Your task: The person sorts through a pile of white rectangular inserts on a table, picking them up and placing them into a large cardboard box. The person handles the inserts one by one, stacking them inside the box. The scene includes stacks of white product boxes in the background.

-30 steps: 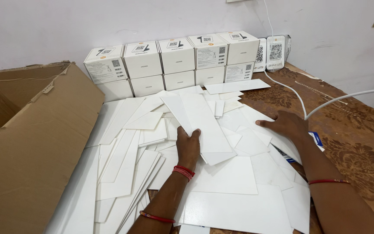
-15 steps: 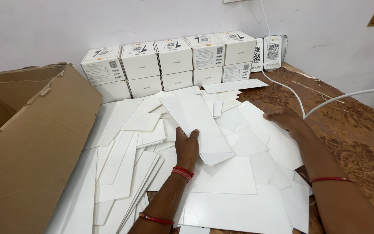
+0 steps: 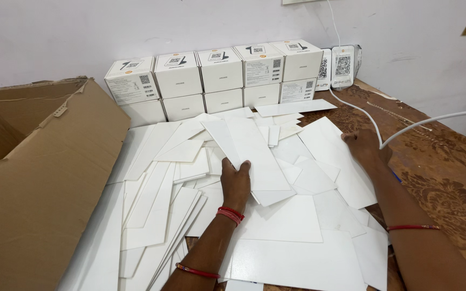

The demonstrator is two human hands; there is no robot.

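Several flat white card sheets (image 3: 276,253) lie scattered in a loose heap over the wooden table (image 3: 449,178). My left hand (image 3: 236,182) grips a small stack of long white sheets (image 3: 254,153) from below, thumb on top, lifting them slightly off the heap. My right hand (image 3: 365,146) rests palm down on the right edge of a large white sheet (image 3: 333,156), fingers spread, beside a white cable (image 3: 422,124). Red bands circle both wrists.
A big open cardboard box (image 3: 44,188) fills the left side. Two stacked rows of small white boxes (image 3: 217,81) stand against the wall at the back. A white device (image 3: 343,66) leans there, with a white cable running right across the patterned tabletop.
My right hand has slid up and to the left along the heap's right edge, onto the large sheet. The left hand still holds its stack in about the same place.
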